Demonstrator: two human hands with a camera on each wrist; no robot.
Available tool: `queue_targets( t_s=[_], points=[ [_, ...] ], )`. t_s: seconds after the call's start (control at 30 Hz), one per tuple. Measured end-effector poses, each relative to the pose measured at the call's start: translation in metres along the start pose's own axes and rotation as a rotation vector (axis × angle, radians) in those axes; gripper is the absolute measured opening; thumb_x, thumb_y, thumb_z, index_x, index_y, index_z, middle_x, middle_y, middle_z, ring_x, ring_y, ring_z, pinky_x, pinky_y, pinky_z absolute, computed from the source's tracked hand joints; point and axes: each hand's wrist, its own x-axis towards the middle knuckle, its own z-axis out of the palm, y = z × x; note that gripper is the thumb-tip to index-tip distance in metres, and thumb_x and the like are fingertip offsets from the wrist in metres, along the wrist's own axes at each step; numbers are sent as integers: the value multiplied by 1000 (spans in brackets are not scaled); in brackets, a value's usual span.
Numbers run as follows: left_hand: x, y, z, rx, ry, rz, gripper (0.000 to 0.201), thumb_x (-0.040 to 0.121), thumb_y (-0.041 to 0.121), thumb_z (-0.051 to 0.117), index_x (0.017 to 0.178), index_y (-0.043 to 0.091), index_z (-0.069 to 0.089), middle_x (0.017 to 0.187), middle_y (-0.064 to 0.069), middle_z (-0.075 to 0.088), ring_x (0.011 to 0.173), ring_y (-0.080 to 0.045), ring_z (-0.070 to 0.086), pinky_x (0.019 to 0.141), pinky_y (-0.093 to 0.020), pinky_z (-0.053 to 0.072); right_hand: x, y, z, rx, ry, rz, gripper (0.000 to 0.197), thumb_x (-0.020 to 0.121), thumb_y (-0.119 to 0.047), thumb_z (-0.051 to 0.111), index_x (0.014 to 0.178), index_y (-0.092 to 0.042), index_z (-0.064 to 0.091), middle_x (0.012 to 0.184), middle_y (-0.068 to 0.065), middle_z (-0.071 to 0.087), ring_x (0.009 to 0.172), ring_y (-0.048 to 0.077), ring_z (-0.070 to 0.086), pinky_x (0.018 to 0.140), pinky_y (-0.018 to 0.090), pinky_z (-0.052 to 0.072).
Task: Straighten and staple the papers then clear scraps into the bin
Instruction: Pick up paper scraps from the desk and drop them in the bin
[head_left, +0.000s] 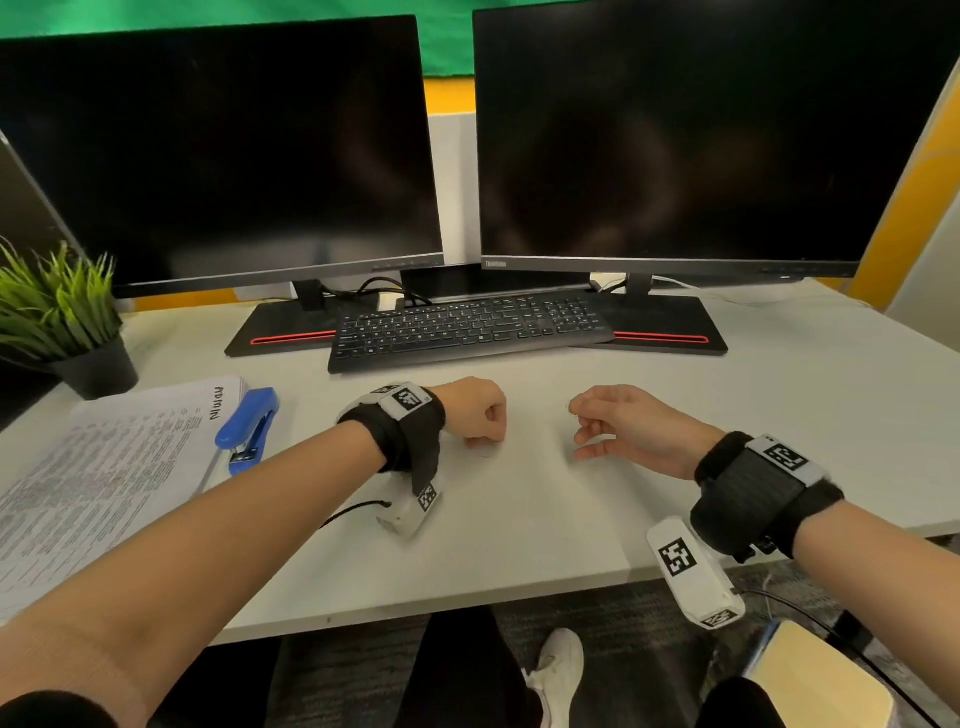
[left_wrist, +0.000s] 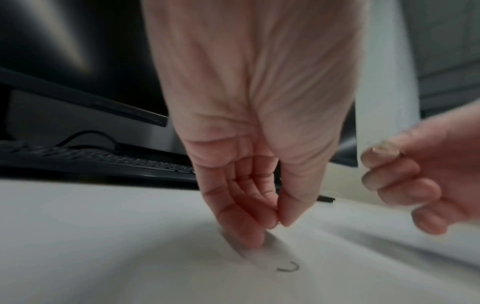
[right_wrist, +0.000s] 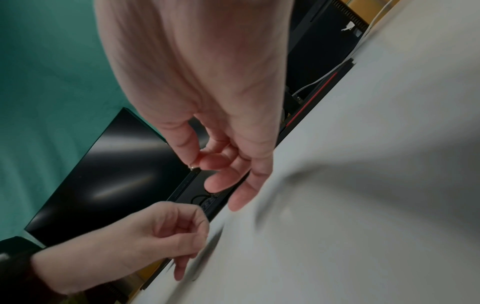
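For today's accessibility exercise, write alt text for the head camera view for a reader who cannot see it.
Two hands hover over a white desk: the left hand curled with fingertips at the surface, the right hand pinching something tiny. A blue stapler lies beside a stack of printed papers at left; a keyboard, two dark monitors and a potted plant sit behind.

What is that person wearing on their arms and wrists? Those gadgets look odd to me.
Both forearms are bare. Each wrist carries a wide black fabric strap, left and right, topped with a white block printed with a black-and-white square code. A white boxy camera unit with similar codes hangs under each wrist, and a thin black cable leads from the left one. The hands wear no gloves.
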Motion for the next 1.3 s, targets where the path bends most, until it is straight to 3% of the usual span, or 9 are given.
queue_targets(
  t_s=[0.1,0.37,0.57,0.67,0.73,0.87,0.97,1.1,1.3],
  points=[
    [-15,-14,5,-95,18,2,4,87,16,58,84,14,60,66,4,65,58,-8,57,60,-16,45,0,-1,1,11,-9,-5,14,95,-11,48,85,-9,58,79,4,49,71,16,53,83,39,53],
    [-26,-13,18,-32,48,37,10,86,12,55,91,10,63,74,-1,66,63,-12,56,60,-14,43,-1,-2,14,1,-26,-13,13,95,-10,48,85,-9,57,78,4,50,70,16,54,86,41,52],
    [-23,-9,15,42,47,62,14,86,11,55,93,6,66,66,8,61,68,-14,55,59,-12,40,-5,-1,7,8,-24,-7,13,95,-10,48,86,-9,57,80,4,50,70,15,54,76,34,54],
    [-20,-5,11,98,17,71,15,85,10,55,92,6,67,76,-2,70,67,-13,56,60,-16,42,-4,-1,6,9,-17,0,13,95,-10,48,86,-9,57,80,4,50,70,15,54,72,31,55],
    [-19,1,9,169,-10,73,17,86,10,53,95,5,66,70,5,63,70,-13,53,66,-20,42,-4,0,7,9,-17,0,13,95,-10,48,87,-9,57,79,4,50,70,15,54,73,31,55],
    [-15,7,8,200,-85,25,18,84,11,54,96,3,66,69,1,62,62,-14,54,57,-19,41,-3,2,9,31,-16,-5,12,95,-10,49,86,-8,57,77,4,49,70,15,54,78,36,53],
    [-12,1,11,110,-93,-16,18,85,13,58,96,2,67,60,3,59,53,-7,53,58,-14,42,-3,3,10,79,-19,-5,13,94,-11,51,83,-8,57,75,4,48,70,17,54,82,40,52],
    [-14,-17,11,-189,-86,-77,10,88,11,57,89,5,64,66,-1,62,51,-8,62,58,-14,52,-5,3,12,172,-22,-3,15,94,-10,51,80,-9,56,72,4,48,68,18,54,75,37,55],
    [-36,-13,-26,-629,215,-27,13,92,6,54,97,-2,63,74,-7,60,47,1,64,64,-14,59,-10,-2,7,291,2,-41,15,94,-11,51,79,-12,55,70,3,50,69,18,56,75,37,56]
  ],
)
